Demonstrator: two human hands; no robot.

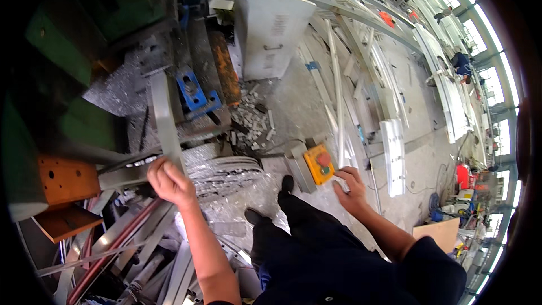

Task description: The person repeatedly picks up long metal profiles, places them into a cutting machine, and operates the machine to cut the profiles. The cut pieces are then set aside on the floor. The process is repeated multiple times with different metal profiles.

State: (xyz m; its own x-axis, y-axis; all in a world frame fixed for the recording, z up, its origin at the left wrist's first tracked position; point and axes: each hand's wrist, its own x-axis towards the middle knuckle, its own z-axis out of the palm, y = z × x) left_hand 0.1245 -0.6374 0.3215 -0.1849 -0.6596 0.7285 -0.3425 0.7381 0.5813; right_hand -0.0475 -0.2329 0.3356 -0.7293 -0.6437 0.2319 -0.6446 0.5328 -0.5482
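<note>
My left hand [172,182] is closed at the near end of a flat silver metal bar [164,110], its fingers curled against it. The bar runs away from me into the green machine [90,118], beside a blue clamp block [192,90]. My right hand [352,189] is beside a yellow control box [319,164] that has a red button [323,159] and a green one below. Its thumb and fingers are bent but apart, close to the box's right edge. Something pale shows between them; I cannot make out whether they touch it.
A grey cabinet [274,34] stands ahead. Small metal offcuts [251,121] lie below it. Orange brackets [68,181] and piled metal lengths [124,248] are at my left. Long profiles [339,79] stretch across the floor on the right. Another person [463,66] is far right.
</note>
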